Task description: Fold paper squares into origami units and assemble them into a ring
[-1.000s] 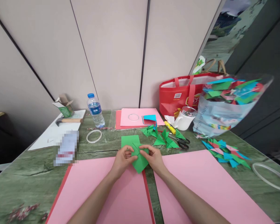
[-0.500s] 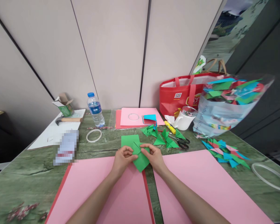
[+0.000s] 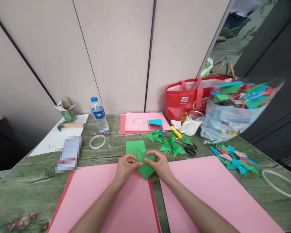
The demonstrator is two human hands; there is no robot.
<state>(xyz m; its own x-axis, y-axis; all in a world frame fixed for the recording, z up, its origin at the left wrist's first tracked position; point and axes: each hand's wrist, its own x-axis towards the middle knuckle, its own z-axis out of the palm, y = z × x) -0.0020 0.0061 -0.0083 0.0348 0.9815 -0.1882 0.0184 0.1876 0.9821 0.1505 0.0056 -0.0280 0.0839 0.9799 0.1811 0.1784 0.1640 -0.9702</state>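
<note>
A partly folded green paper square (image 3: 146,170) is held between both hands, one corner pointing toward me. My left hand (image 3: 126,166) pinches its left edge between thumb and fingers. At the upper right, my right hand (image 3: 159,163) presses a folded flap with its thumb on top; the fingertips behind are partly hidden. Just beyond lies another green sheet (image 3: 135,146), partly covered by the held paper. Several folded green pieces (image 3: 172,145) rest behind my right hand. Large pink sheets (image 3: 99,194) lie under my forearms.
Black-handled scissors (image 3: 190,149), a yellow glue stick (image 3: 176,132) and a white mug (image 3: 192,123) stand or lie at back right, before a red bag (image 3: 181,97). Colourful folded pieces (image 3: 234,159) lie right. A water bottle (image 3: 99,116), white ring (image 3: 97,141) and hammer (image 3: 71,125) are left.
My right thumb has slid a little left and down across the flap, which now lies flatter. My left hand has barely moved.
</note>
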